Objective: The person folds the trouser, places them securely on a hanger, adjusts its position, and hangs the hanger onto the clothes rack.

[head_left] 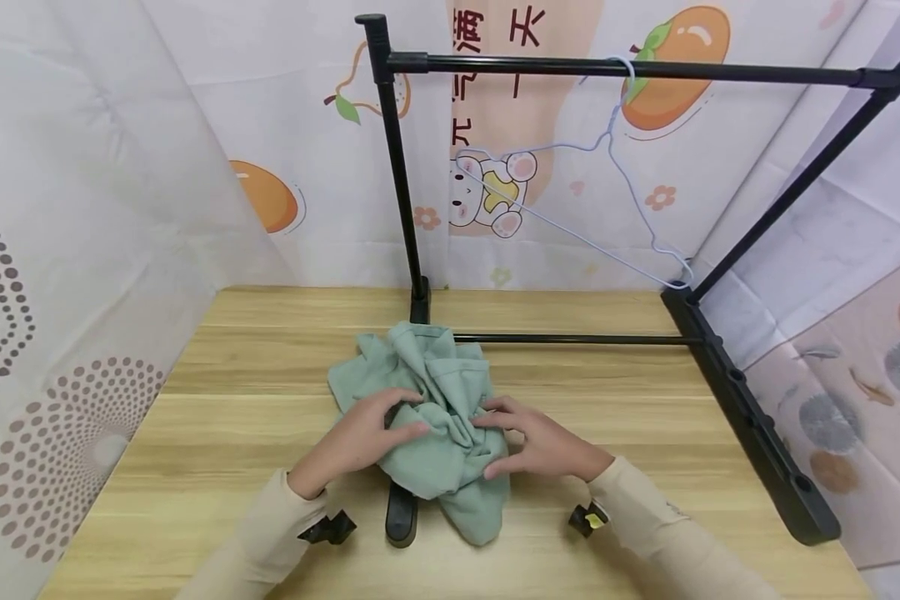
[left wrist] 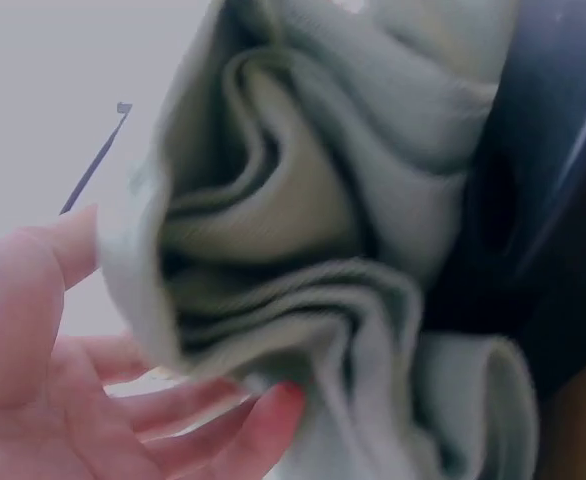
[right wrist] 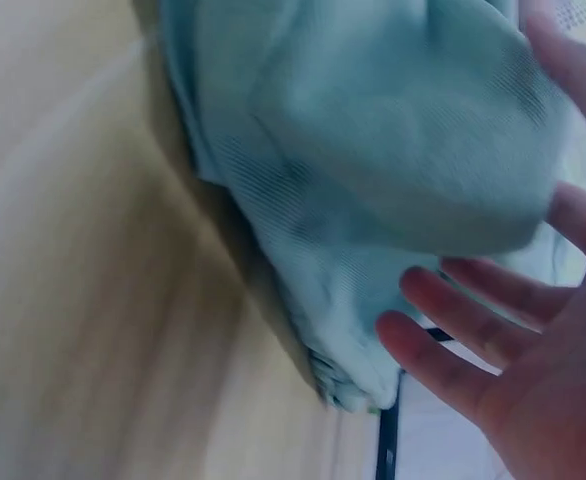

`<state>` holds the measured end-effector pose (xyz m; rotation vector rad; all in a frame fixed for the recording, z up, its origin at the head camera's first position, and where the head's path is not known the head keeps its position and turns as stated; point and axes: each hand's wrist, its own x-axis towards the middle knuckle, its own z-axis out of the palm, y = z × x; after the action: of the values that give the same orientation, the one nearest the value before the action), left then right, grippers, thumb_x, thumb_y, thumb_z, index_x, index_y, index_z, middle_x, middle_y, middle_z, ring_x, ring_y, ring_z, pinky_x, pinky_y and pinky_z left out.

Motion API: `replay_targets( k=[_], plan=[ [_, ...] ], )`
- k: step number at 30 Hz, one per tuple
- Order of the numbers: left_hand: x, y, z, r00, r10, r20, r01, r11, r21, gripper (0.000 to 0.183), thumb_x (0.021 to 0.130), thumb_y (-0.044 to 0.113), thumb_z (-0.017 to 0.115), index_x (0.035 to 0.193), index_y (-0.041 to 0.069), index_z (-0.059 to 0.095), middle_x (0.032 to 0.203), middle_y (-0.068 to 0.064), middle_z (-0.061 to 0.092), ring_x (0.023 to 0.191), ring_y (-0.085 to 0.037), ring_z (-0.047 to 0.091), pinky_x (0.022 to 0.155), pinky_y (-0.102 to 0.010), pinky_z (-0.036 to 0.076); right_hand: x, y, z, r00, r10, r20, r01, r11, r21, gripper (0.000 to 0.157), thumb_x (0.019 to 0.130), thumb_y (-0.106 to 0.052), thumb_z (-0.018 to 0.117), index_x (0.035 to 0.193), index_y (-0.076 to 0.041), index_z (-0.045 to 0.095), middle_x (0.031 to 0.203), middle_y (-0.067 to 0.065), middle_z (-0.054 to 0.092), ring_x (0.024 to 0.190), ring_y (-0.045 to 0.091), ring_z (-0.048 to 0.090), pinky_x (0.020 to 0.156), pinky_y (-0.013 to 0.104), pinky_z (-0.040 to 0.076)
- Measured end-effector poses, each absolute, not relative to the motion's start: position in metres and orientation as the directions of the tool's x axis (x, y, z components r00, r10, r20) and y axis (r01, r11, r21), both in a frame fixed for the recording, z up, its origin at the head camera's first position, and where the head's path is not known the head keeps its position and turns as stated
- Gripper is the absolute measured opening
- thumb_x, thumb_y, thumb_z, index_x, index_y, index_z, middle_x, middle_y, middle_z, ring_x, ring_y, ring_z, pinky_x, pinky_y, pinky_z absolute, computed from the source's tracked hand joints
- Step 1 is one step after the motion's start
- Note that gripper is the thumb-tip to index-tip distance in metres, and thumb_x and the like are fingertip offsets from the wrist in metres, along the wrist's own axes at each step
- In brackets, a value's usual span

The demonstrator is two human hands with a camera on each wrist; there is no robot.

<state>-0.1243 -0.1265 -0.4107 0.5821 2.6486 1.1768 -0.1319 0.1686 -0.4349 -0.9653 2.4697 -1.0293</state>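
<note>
Dark red Chinese characters (head_left: 468, 30) noted on a peach-coloured patch (head_left: 570, 29) of the fruit-printed rear curtain (head_left: 360, 242): 元气满 (turned sideways, running bottom to top); to its right, likewise, 一天.

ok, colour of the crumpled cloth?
Muted grey-green; the cloth shows best in the head view.

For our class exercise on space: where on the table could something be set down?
Bare wood lies between the right hand and the rack's right foot, and left of the left hand and green cloth. It is crowded where the cloth, between both hands, covers part of the rack's left foot.
</note>
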Motion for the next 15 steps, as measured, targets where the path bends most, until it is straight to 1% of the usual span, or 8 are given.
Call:
replay_targets(
  k=[4, 7, 12, 15],
  plan=[
    [-0.128, -0.135, -0.406, -0.909, 0.418, -0.008, 0.27, 0.603, 0.751, 0.04, 0.094, 0.038, 0.063, 0.122, 0.01, 0.064, 0.121, -0.007, 0.066, 0.109, -0.023, 0.062, 0.091, -0.041, 0.053, -0.139, 0.175, -0.431, -0.716, -0.698, 0.025, -0.489, 0.475, -0.732, 0.052, 0.082, -0.041, 0.076, 0.129, -0.021, 0.064, 0.136, 0.006, 0.055, 0.126, 0.026, 0.052, 0.101, 0.046, 0.047],
    [-0.132, -0.144, -0.403, -0.92, 0.392, -0.01, 0.25, 0.605, 0.756, 0.038, 0.096, 0.038, 0.06, 0.121, 0.01, 0.065, 0.117, -0.006, 0.068, 0.107, -0.023, 0.065, 0.088, -0.04, 0.054, -0.144, 0.177, -0.43, -0.705, -0.707, 0.059, -0.495, 0.431, -0.755, 0.041, 0.086, -0.033, 0.073, 0.124, -0.019, 0.067, 0.13, 0.004, 0.061, 0.121, 0.022, 0.057, 0.098, 0.042, 0.05],
    [-0.142, -0.163, -0.401, -0.952, 0.306, -0.001, 0.206, 0.644, 0.737, 0.038, 0.099, 0.035, 0.057, 0.121, 0.006, 0.065, 0.116, -0.012, 0.069, 0.107, -0.03, 0.065, 0.085, -0.044, 0.055, -0.15, 0.18, -0.429, -0.724, -0.686, 0.076, -0.465, 0.404, -0.788, 0.03, 0.093, -0.024, 0.067, 0.12, -0.011, 0.069, 0.119, 0.006, 0.068, 0.108, 0.021, 0.063, 0.089, 0.042, 0.054],
    [-0.149, -0.175, -0.401, -0.971, 0.239, -0.023, 0.151, 0.682, 0.715, 0.04, 0.1, 0.036, 0.054, 0.122, 0.004, 0.064, 0.119, -0.016, 0.067, 0.11, -0.034, 0.062, 0.085, -0.047, 0.054, -0.154, 0.182, -0.43, -0.756, -0.653, 0.048, -0.424, 0.433, -0.795, 0.028, 0.096, -0.023, 0.063, 0.12, -0.01, 0.069, 0.116, 0.006, 0.07, 0.104, 0.02, 0.063, 0.087, 0.038, 0.053]
  ],
)
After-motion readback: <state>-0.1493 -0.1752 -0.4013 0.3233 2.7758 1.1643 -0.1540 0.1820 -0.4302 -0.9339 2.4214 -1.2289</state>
